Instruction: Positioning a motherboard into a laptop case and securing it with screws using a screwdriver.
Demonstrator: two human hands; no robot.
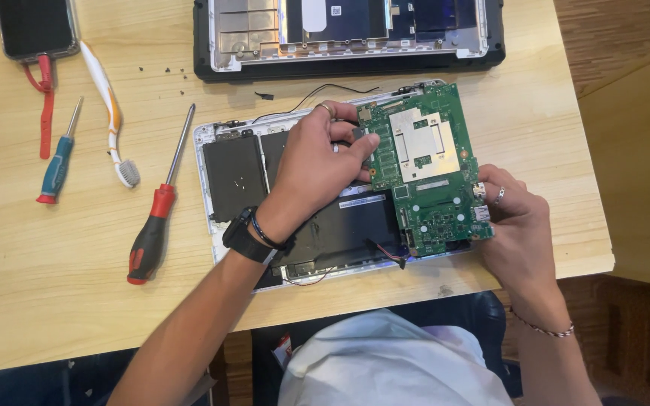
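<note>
A pale, crumpled shirt (pixel 385 361) fills the bottom of the view, closest of all, with both bare forearms reaching up from it. The left hand (pixel 317 162), a black watch (pixel 246 237) and thin band at its wrist, is curled over the left edge of a green circuit board (pixel 426 169), fingers pinching it near the top corner. The right hand (pixel 517 225), rings on its fingers and a bead bracelet at the wrist, grips the board's right edge by the metal ports. The board is flat, studded with small chips, with a square silvery shield near its middle; it sits over the right part of an opened laptop base (pixel 220 135), white-rimmed, beside matt black battery packs (pixel 235 177). Thin wires trail from the base. Out on the pale wooden worktop (pixel 54 286) lie a red-and-black screwdriver (pixel 156 222), a blue-handled one (pixel 58 165), a toothbrush (pixel 110 113), a phone (pixel 35 26), and another opened laptop shell (pixel 347 34) at the far edge.
</note>
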